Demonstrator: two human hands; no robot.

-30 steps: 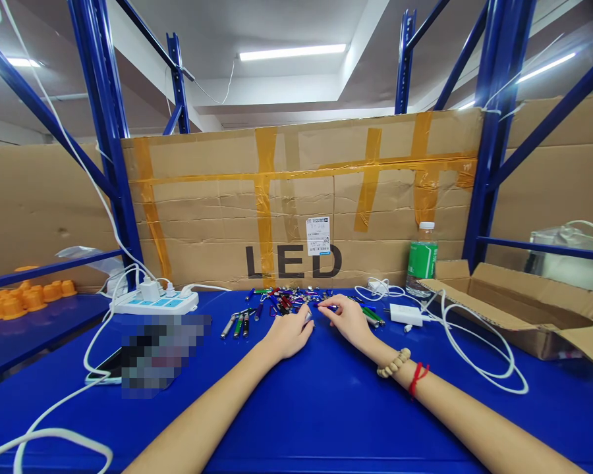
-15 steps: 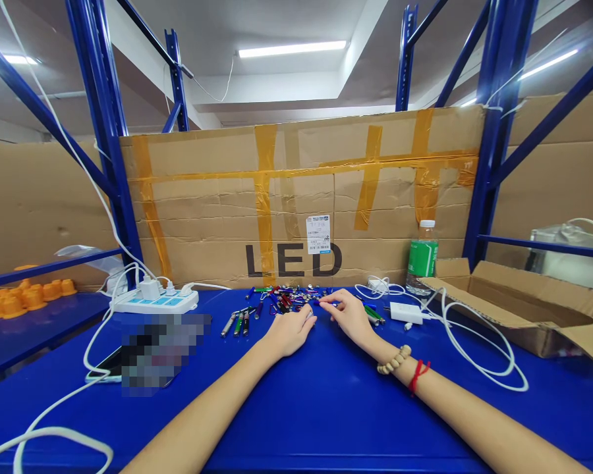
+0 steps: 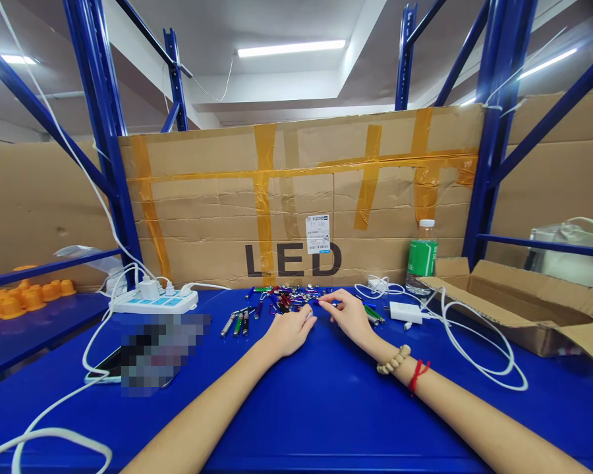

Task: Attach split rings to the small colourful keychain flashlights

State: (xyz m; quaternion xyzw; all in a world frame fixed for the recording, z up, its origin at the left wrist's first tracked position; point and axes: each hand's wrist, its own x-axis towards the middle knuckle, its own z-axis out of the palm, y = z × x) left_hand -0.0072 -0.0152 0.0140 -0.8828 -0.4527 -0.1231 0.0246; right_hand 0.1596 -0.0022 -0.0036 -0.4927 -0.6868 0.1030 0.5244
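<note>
Both my forearms reach forward over a blue table (image 3: 326,408). My left hand (image 3: 291,331) lies knuckles up with its fingers curled around a small silver piece at the fingertips. My right hand (image 3: 346,315) pinches a small blue pen-shaped piece at the near edge of a pile of small coloured keychain lights (image 3: 289,297). The two hands almost touch. A bead bracelet and a red string sit on my right wrist. Several pen-shaped lights (image 3: 240,322) lie side by side left of the pile.
A taped cardboard sheet marked LED (image 3: 296,204) stands behind the pile. A white power strip (image 3: 155,301) and a phone lie at left. A green bottle (image 3: 422,258), a white charger (image 3: 406,313) with looping cable and an open cardboard box (image 3: 518,303) are at right.
Both hands have slid a little farther toward the pile; otherwise nothing has moved.
</note>
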